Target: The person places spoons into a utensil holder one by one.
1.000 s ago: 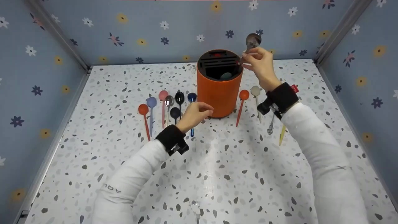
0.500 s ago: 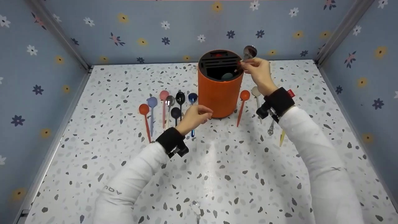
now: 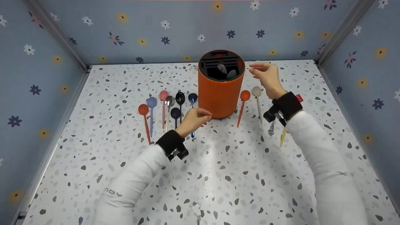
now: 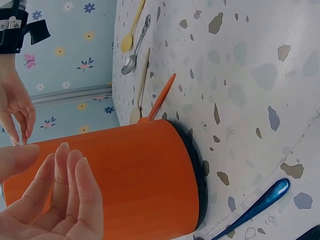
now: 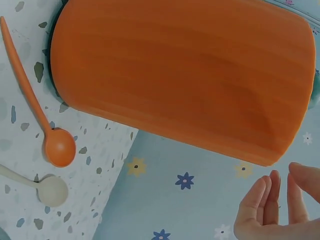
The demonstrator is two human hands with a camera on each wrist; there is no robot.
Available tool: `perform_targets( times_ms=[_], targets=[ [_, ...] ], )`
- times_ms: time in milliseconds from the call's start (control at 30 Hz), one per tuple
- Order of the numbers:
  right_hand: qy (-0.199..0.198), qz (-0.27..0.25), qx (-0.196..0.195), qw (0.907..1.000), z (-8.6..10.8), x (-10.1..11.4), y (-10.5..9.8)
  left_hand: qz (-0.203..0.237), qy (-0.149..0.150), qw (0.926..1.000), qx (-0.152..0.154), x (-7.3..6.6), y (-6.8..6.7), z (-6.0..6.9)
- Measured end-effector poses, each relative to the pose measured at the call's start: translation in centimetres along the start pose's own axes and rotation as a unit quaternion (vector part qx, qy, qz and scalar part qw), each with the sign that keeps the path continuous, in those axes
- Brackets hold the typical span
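An orange cylindrical utensil holder [image 3: 220, 97] with a black slotted top stands near the back of the table. In its large front compartment show two spoon bowls, one a metal spoon [image 3: 221, 68] and beside it a second greyish-green one [image 3: 231, 74]. My right hand [image 3: 267, 77] hovers just right of the rim, holding nothing, thumb and fingers apart. Low by the holder's front left, my left hand [image 3: 194, 120] has loosely bent fingers and holds nothing; the left wrist view shows its fingers [image 4: 90, 192] before the orange wall. Nearest that hand lies a blue spoon [image 3: 192, 97].
Left of the holder lie several spoons, among them a red one [image 3: 143, 110], a lilac one [image 3: 152, 102] and a black one [image 3: 180, 98]. To its right are an orange spoon [image 3: 245, 95], a beige spoon [image 3: 256, 91] and a yellow handle [image 3: 282, 137]. A clear utensil [image 3: 196, 209] lies in front.
The metal spoon in my right hand went down into the holder's front compartment and was let go. My right hand then drew back rightward; the left hand dipped slightly.
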State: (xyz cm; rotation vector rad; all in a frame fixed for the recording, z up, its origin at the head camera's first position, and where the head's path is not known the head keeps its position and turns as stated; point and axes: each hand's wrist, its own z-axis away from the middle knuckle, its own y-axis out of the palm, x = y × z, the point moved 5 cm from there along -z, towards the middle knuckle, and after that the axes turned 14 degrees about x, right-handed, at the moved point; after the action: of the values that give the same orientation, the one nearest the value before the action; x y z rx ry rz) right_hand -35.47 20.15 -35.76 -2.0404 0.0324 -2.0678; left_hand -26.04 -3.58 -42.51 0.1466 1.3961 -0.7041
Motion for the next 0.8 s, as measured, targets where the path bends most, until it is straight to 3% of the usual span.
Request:
perform_targets(
  times_ms=[200, 400, 800],
  targets=[
    [0.006, 0.007, 0.005, 0.9999, 0.4, -1.3, -1.0, -0.006, 0.001, 1.0000, 0.001, 0.3, 0.2, -0.1],
    [0.044, 0.020, 0.000, 0.9988, 0.9, -3.0, -2.1, 0.003, -0.013, 0.9999, 0.006, 0.9, 0.4, -0.2],
    [0.057, -0.041, 0.008, 0.9975, 1.8, -5.7, -4.4, 0.035, -0.011, 0.9993, 0.012, 1.5, 0.9, 0.3]
  ],
)
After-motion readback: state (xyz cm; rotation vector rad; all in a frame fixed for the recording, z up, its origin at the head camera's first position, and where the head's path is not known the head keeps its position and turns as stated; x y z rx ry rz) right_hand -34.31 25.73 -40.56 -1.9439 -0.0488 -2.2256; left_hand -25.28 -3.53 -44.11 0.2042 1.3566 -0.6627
